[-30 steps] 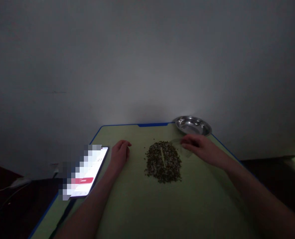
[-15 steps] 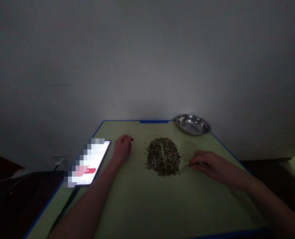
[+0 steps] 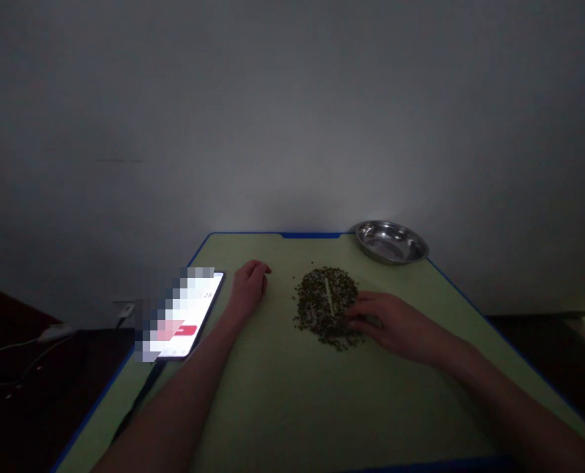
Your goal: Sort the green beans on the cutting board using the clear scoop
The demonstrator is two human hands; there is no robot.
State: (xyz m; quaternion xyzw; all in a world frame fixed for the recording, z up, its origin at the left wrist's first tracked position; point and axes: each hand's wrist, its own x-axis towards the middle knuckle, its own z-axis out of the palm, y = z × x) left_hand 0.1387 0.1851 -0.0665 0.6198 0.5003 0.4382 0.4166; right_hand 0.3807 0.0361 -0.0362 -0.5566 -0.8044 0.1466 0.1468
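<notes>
A flat round pile of small dark grains or seeds lies on the light table, with a narrow bare groove near its middle. At the pile's right edge is my right hand, its fingers closed in a pinch on a thin, spoon-like metal utensil. Fingers and dim light hide most of that utensil now. Left of the pile, my left hand rests on the table with curled fingers and holds nothing visible. It is apart from the grains.
A shiny metal bowl stands at the table's back right corner. On the left lies a lit phone, partly blurred out, with a dark strap or cable below it. A grey wall rises behind the table's blue edge.
My right hand has moved left to the pile with the utensil, and grains at the lower right are more spread. My left hand stays in place; the view has shifted slightly.
</notes>
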